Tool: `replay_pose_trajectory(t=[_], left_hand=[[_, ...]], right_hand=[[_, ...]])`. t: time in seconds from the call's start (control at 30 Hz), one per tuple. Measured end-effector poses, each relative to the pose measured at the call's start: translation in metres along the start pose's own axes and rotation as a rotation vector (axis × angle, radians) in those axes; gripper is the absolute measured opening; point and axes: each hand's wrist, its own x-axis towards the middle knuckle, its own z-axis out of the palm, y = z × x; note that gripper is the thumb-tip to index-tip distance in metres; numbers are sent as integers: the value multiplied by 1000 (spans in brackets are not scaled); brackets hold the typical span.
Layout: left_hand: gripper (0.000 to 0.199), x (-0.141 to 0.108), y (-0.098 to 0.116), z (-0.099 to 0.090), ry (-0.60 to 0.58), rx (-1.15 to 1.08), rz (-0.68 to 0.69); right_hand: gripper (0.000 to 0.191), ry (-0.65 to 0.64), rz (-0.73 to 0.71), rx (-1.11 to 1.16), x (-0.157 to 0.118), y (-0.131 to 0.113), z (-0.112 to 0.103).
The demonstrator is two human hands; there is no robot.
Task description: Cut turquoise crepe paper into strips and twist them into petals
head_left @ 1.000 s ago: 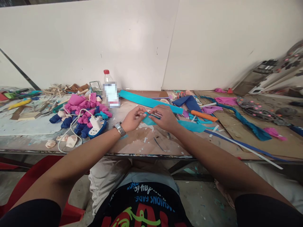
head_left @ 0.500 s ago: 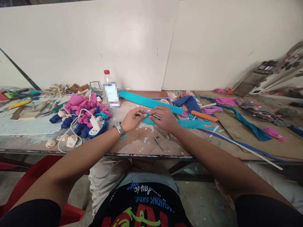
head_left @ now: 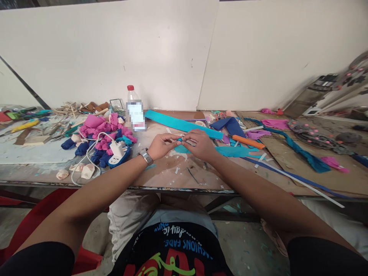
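The person's left hand (head_left: 161,147) and right hand (head_left: 202,145) meet above the middle of the table (head_left: 163,178), fingertips nearly touching, both pinched narrow on a small bit of blue paper (head_left: 179,140). Most of that bit is hidden by the fingers, so its exact shape cannot be told. A flat turquoise piece (head_left: 238,151) lies on the table just right of the right hand, its end ragged; whether it joins the pinched bit cannot be told, as the hand covers the stretch between. A watch (head_left: 146,156) sits on the left wrist. Behind the hands a long bright blue strip (head_left: 184,124) slants across the table, its left end near a red-capped bottle (head_left: 130,96). An orange-handled tool (head_left: 248,141) and a folded navy strip (head_left: 230,124) lie to the right of it. To the left, a heap of crumpled pink and blue paper (head_left: 94,124) lies beside a blue-and-white power socket (head_left: 117,158).
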Motion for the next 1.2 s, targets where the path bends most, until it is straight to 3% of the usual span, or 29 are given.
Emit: replay_pose_trajectory(t=[0.57,0.73,1.2], left_hand=[[48,1,-3,1,-8,-62,-21],[44,0,1,1,-46,-74,-22],[43,2,-4,-1,-6,-85,-8]], right_hand=[[19,11,-29,-17,0,-3,-2],[15,11,-36,-16,0,-4,-3],[16,32,-42,1,0,-5,-2]])
